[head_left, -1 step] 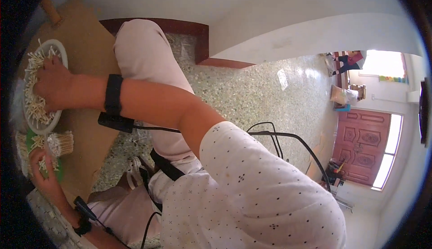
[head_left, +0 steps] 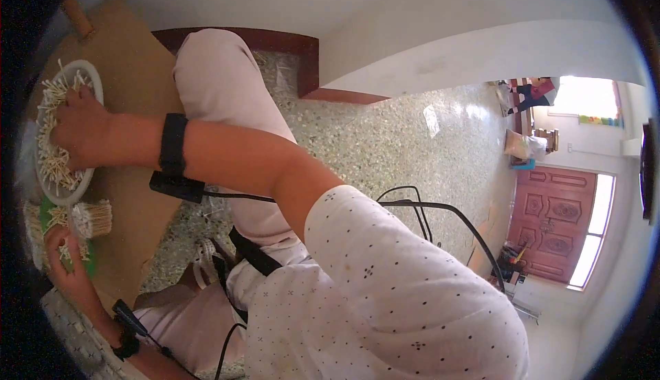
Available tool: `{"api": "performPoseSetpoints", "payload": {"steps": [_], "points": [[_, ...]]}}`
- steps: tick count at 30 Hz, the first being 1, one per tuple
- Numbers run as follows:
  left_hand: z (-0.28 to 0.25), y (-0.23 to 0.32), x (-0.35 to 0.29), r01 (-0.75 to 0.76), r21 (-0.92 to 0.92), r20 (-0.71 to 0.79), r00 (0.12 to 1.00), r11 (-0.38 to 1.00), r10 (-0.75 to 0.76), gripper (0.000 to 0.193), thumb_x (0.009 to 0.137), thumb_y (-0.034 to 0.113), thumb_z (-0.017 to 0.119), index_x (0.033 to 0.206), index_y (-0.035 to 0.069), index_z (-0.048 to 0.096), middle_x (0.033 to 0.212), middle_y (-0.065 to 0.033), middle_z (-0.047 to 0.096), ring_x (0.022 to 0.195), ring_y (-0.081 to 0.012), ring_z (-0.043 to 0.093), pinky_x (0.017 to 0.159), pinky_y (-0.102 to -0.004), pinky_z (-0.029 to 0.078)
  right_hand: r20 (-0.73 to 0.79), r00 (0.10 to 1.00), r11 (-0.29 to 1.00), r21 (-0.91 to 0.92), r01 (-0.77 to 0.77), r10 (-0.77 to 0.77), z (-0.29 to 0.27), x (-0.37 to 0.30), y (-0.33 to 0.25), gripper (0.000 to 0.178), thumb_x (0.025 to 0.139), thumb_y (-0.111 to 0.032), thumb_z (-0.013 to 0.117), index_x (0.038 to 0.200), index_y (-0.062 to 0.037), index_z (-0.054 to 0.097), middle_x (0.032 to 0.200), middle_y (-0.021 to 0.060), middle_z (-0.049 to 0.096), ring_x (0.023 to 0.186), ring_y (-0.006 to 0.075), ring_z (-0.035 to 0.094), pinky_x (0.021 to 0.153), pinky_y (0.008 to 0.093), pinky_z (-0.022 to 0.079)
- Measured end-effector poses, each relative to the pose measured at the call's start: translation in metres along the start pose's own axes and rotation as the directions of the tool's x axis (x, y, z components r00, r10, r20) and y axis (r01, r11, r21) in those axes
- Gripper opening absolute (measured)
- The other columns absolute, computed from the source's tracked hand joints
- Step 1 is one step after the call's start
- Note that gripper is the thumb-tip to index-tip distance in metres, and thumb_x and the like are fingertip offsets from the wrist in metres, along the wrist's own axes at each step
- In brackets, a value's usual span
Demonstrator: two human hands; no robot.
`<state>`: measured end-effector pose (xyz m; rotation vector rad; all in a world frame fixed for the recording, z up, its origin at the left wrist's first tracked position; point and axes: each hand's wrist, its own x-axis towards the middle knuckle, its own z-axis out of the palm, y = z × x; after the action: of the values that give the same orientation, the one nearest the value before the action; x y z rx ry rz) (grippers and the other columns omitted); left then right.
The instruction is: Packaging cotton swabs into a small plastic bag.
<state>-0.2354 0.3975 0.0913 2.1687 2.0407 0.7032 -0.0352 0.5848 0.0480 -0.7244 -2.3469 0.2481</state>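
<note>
A pale oval bowl [head_left: 98,91] heaped with loose cotton swabs [head_left: 58,167] stands at the far left. My right hand [head_left: 86,129] rests in the heap, its fingers curled down among the swabs, their tips partly hidden. Just below the bowl lies a bundle of cotton swabs [head_left: 94,218], with something green [head_left: 91,260] beside it. Close to that bundle, my left hand [head_left: 69,270] has its thumb and fingers curved round a small bunch of swabs. A black band with a small box circles my right forearm; another band is on my left wrist.
Brown cardboard [head_left: 130,57] lies under the bowl. My bent knee [head_left: 213,57] rises beside it. Black cables [head_left: 447,206] run past my right arm. A white wall [head_left: 412,57] meets the speckled floor. Another person [head_left: 533,95] sits far off near a wooden door [head_left: 553,218].
</note>
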Motion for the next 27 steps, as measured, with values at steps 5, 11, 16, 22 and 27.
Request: {"api": "performPoseSetpoints", "payload": {"steps": [5, 11, 16, 22, 27], "points": [[0.001, 0.020, 0.005, 0.047, -0.044, 0.034, 0.998, 0.998, -0.045, 0.021, 0.098, 0.016, 0.053, 0.112, 0.003, 0.060, 0.112, -0.0098, 0.062, 0.103, -0.0225, 0.059, 0.091, -0.0334, 0.045, 0.078, 0.997, 1.000, -0.010, -0.017, 0.018, 0.006, 0.005, -0.002, 0.038, 0.068, -0.040, 0.073, 0.099, -0.0187, 0.073, 0.096, 0.0114, 0.066, 0.103, 0.0364, 0.053, 0.089, 0.0555, 0.039], [0.002, 0.030, 0.011, 0.036, -0.012, 0.021, 0.999, 0.999, -0.036, 0.024, 0.099, 0.016, 0.052, 0.116, 0.002, 0.061, 0.113, -0.0098, 0.063, 0.104, -0.0214, 0.059, 0.092, -0.0329, 0.045, -0.050, 0.999, 1.000, 0.028, 0.000, 0.001, 0.005, 0.011, 0.005, 0.025, 0.072, -0.034, 0.070, 0.093, -0.0209, 0.074, 0.087, 0.0069, 0.068, 0.093, 0.0315, 0.059, 0.082, 0.0517, 0.042], [-0.001, 0.029, 0.002, 0.065, 0.001, 0.029, 0.997, 0.998, -0.065, 0.024, 0.099, 0.016, 0.051, 0.117, 0.003, 0.062, 0.112, -0.0094, 0.064, 0.104, -0.0215, 0.059, 0.092, -0.0326, 0.044, -0.109, 0.994, 1.000, -0.024, -0.009, 0.006, -0.003, 0.010, -0.006, 0.020, 0.074, -0.036, 0.068, 0.088, -0.0241, 0.075, 0.081, 0.0026, 0.068, 0.092, 0.0286, 0.060, 0.077, 0.0509, 0.040], [0.003, 0.035, 0.012, 0.040, -0.032, 0.053, 0.998, 0.999, -0.038, 0.024, 0.100, 0.016, 0.049, 0.115, 0.003, 0.062, 0.112, -0.0090, 0.064, 0.104, -0.0210, 0.059, 0.092, -0.0324, 0.044, -0.349, 0.937, 1.000, 0.008, -0.015, 0.017, -0.003, 0.019, 0.003, 0.017, 0.077, -0.039, 0.066, 0.086, -0.0290, 0.075, 0.083, 0.0013, 0.067, 0.089, 0.0271, 0.058, 0.081, 0.0502, 0.037], [0.004, 0.020, 0.000, 0.013, -0.005, 0.071, 0.997, 1.000, -0.013, 0.024, 0.100, 0.016, 0.048, 0.114, 0.001, 0.062, 0.110, -0.0096, 0.063, 0.103, -0.0216, 0.059, 0.092, -0.0324, 0.045, -0.638, 0.768, 0.995, 0.022, 0.100, -0.063, -0.006, 0.019, -0.011, 0.017, 0.077, -0.041, 0.068, 0.088, -0.0301, 0.076, 0.080, -0.0002, 0.065, 0.085, 0.0249, 0.055, 0.080, 0.0477, 0.034]]}}
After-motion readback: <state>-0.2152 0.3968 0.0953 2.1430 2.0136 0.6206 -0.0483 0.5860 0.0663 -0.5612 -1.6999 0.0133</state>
